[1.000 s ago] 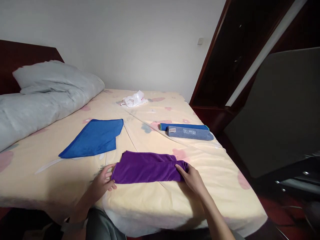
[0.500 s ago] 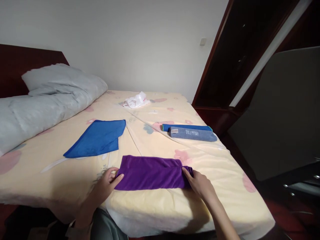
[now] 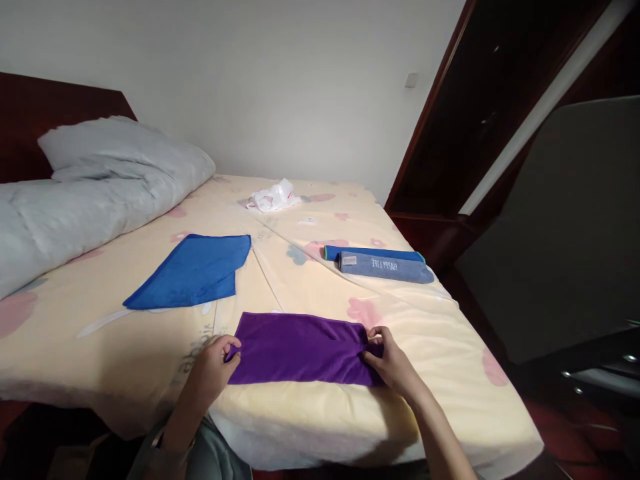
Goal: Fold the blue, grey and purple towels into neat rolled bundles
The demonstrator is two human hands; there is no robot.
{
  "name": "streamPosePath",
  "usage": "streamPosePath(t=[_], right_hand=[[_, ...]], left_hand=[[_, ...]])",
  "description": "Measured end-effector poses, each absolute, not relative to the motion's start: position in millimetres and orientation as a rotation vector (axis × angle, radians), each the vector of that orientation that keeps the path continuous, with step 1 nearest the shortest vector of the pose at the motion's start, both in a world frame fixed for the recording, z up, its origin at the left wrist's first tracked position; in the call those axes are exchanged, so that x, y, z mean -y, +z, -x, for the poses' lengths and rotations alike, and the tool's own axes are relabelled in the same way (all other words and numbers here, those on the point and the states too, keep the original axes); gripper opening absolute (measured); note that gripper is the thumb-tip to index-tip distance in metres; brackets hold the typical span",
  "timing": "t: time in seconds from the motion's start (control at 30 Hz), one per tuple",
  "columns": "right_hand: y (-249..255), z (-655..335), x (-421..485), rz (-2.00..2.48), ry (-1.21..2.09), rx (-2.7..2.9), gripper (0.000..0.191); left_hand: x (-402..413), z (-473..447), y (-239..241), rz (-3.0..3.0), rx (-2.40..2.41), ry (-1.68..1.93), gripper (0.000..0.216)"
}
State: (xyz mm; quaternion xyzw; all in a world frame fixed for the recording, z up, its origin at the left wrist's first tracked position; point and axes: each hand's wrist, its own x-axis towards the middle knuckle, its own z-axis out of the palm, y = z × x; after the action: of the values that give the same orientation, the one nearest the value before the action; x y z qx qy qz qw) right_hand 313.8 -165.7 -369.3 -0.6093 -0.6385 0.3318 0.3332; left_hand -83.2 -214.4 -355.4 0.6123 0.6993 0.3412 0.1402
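A purple towel [image 3: 300,349] lies folded into a long strip near the front edge of the bed. My left hand [image 3: 214,363] pinches its left end between thumb and fingers. At the opposite end my right hand [image 3: 393,361] grips the cloth, which puckers under the thumb and fingertips. Beyond my left hand a blue towel [image 3: 193,272] is spread flat, with a notch in its right side. To the far right lies a rolled grey-blue towel [image 3: 387,267] with white lettering, touching a rolled blue towel [image 3: 373,253] with green-edged ends behind it.
A crumpled white plastic bag [image 3: 274,197] sits near the back of the bed. A grey quilt [image 3: 100,180] is heaped along the left, against a dark red headboard [image 3: 55,110]. The patterned bed sheet [image 3: 280,413] drops off at the front and right edges.
The upper layer at the towel's right end now lies flatter. My right fingers have shifted from the folded-over corner to a pinch on the right edge. My left hand still holds the left end.
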Motion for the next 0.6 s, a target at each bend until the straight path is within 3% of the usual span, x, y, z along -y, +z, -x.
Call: streamPosePath(t=[0.13, 0.2, 0.3, 0.37, 0.47, 0.6], right_hand=[[-350, -320, 175, 1.551, 0.518, 1.959, 0.023], [-340, -325, 181, 1.433, 0.572, 2.168, 0.023], [-334, -327, 187, 1.344, 0.736, 2.322, 0.041], [-335, -325, 186, 1.352, 0.681, 2.321, 0.044], [-337, -321, 181, 1.292, 0.634, 2.257, 0.035], [-335, -320, 174, 1.340, 0.885, 1.991, 0.039]], left_hand=[[218, 94, -351, -1.995, -1.969, 1.019, 0.017], [222, 102, -348, -2.132, -1.796, 0.886, 0.023], [226, 113, -350, -2.207, -1.552, 0.611, 0.050], [224, 117, -353, -2.185, -1.552, 0.588, 0.058], [219, 120, -355, -2.102, -1.609, 0.664, 0.052], [213, 120, -352, -1.926, -1.680, 0.743, 0.037]])
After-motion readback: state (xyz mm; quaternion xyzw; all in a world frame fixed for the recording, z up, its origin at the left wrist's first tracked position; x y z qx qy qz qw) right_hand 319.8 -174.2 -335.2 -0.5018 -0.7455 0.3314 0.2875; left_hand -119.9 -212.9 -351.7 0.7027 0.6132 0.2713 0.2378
